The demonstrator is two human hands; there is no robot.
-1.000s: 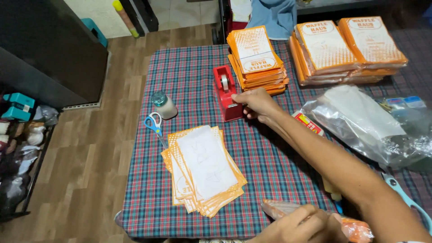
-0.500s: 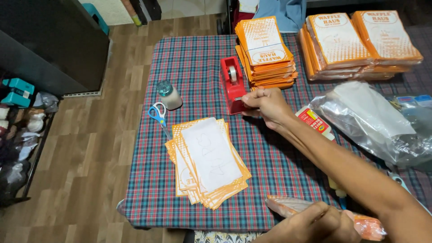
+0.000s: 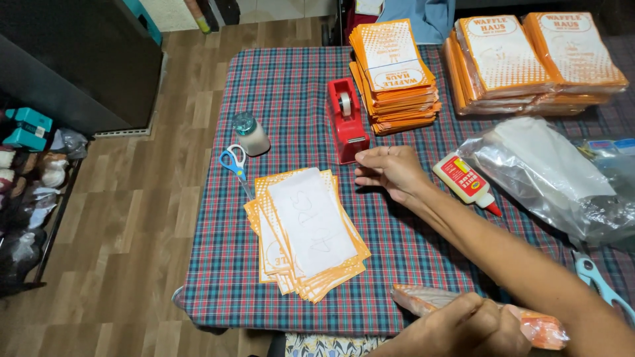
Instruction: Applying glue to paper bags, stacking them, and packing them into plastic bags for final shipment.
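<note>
tablecloth (image 3: 284,86): plaid of dark blue, red and green
tape dispenser (image 3: 348,121): red
scissors (image 3: 233,161): blue handles (one ring white)
paper bags (image 3: 308,233): orange edges, white middle
bag stacks (image 3: 397,74): orange with white dotted fade
glue bottle (image 3: 465,182): white, red tip and label
floor (image 3: 119,251): brown wood grain

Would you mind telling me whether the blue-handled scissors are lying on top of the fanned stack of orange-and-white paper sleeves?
No, the blue-handled scissors lie on the plaid tablecloth, beside the sleeve stack's upper left corner.
</note>
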